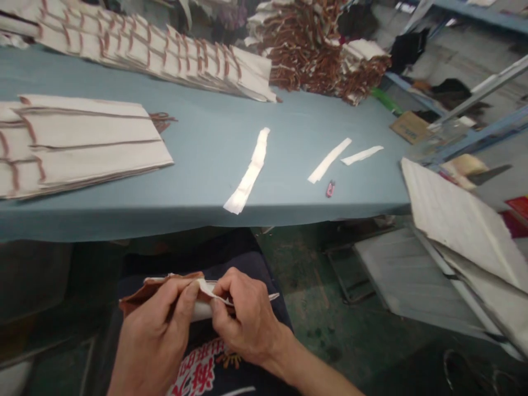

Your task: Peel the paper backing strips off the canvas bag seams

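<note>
Above my lap, my left hand [159, 324] pinches a folded cloth piece [154, 289] with a brown side and a white side. My right hand [249, 316] is closed on a white edge or strip [208, 287] of the same bundle, just right of the left fingertips. Whether that white part is separate or belongs to the folded piece, I cannot tell. The fingers of both hands hide much of the bundle. A thin white end [273, 296] sticks out beyond my right hand.
The blue-covered table [198, 181] lies ahead, with white strips [251, 173] and small pink thread snips [330, 188] on it. Brown-edged white cloth pieces [99, 129] lie stacked left. Brown and white bundles [305, 49] are heaped behind. A white board [466, 231] leans at right.
</note>
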Tool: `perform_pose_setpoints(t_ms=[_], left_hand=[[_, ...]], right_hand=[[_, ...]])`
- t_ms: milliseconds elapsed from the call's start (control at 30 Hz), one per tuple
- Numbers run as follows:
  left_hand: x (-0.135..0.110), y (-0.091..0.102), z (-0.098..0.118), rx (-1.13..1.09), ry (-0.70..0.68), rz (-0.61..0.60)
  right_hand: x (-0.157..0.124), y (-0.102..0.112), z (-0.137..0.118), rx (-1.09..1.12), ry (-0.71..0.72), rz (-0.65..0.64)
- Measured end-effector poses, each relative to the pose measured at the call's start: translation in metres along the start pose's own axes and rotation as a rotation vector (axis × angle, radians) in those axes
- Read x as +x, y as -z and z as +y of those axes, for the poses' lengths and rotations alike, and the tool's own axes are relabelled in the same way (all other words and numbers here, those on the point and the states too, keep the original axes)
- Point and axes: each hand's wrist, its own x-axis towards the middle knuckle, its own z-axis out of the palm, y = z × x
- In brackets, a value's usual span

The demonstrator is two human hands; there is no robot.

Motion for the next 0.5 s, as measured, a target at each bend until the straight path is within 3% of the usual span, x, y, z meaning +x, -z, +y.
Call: perform_pose_setpoints(t_ms=[167, 267, 300, 400, 500], left_hand=[[0.026, -0.018, 0.007, 0.061, -0.093, 0.067], [0.038, -0.023, 0.004, 0.143, -0.162, 0.048], [0.042, -0.025, 0.001, 0.162, -0.185, 0.044], [0.057, -0.033, -0.007, 0.185, -0.197, 0.068], [0.075, -0.040, -0.011, 0.150, -0.144, 0.061]], right_hand=[[0.013, 0.020, 0.021, 0.091, -0.141, 0.098], [0.041, 0.037, 0.048, -0.160, 0.011, 0.321], [0.053, 0.042, 0.058, -0.252, 0.075, 0.343], [0.088, 0.048, 0.082, -0.439, 0.166, 0.190], [0.115, 0.041, 0.094, -0.553, 0.123, 0.002]])
